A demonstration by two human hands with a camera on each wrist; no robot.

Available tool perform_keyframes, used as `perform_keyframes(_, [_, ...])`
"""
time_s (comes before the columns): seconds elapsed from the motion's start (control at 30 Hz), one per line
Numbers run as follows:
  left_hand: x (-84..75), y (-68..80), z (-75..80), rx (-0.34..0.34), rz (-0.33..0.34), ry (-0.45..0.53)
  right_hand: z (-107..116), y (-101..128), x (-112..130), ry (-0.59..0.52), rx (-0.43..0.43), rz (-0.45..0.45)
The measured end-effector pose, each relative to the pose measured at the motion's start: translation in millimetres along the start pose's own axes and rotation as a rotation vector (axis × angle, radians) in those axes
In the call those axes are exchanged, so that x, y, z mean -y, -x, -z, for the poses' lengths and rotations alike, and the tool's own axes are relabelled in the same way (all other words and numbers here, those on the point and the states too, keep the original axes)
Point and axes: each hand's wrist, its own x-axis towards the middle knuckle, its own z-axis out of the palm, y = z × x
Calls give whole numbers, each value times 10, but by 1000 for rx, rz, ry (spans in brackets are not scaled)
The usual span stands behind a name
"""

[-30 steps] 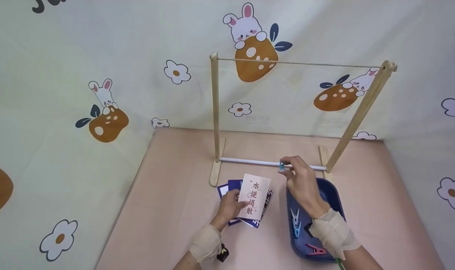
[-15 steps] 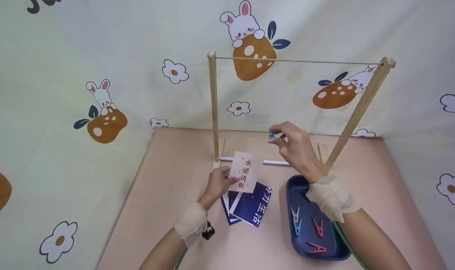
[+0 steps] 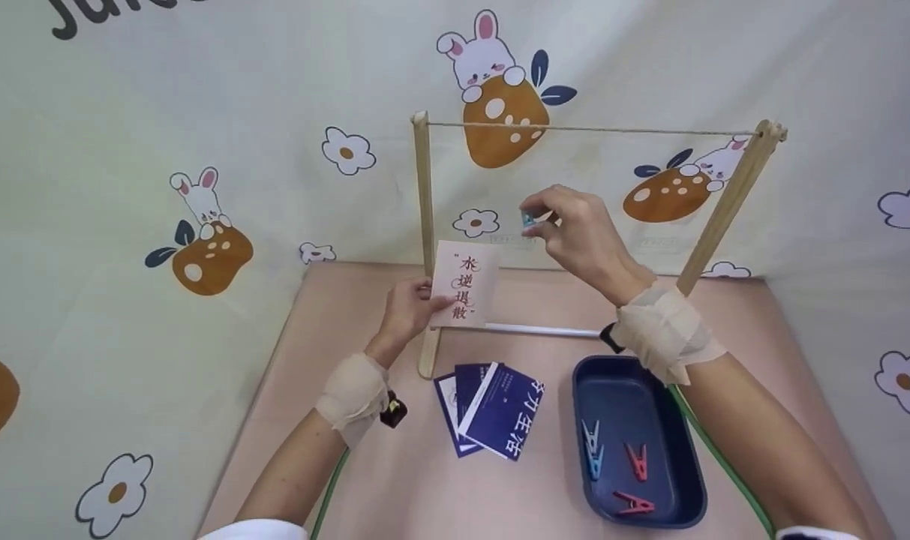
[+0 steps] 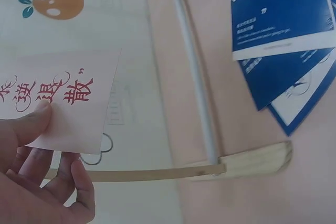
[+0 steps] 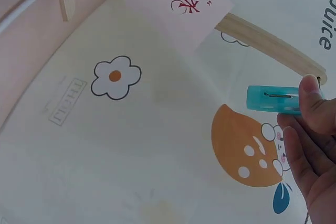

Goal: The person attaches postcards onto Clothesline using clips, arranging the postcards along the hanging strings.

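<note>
Head view: card (image 3: 466,281) and clip (image 3: 529,218) held mid-frame
Card is pinched by the left hand (image 3: 408,309), clip by the right hand (image 3: 586,236); the card's top is best kept uncovered.

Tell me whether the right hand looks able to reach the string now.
Probably yes: in the head view, nothing shows between the right hand and the string, and the card in the left hand sits lower, off to the side. The right hand pinches a clip, though.
</note>
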Motion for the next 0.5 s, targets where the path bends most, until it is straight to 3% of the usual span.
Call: perform_keyframes(0.5, [-730, -334, 384, 20, 54, 107, 140, -737, 320, -65, -53, -85])
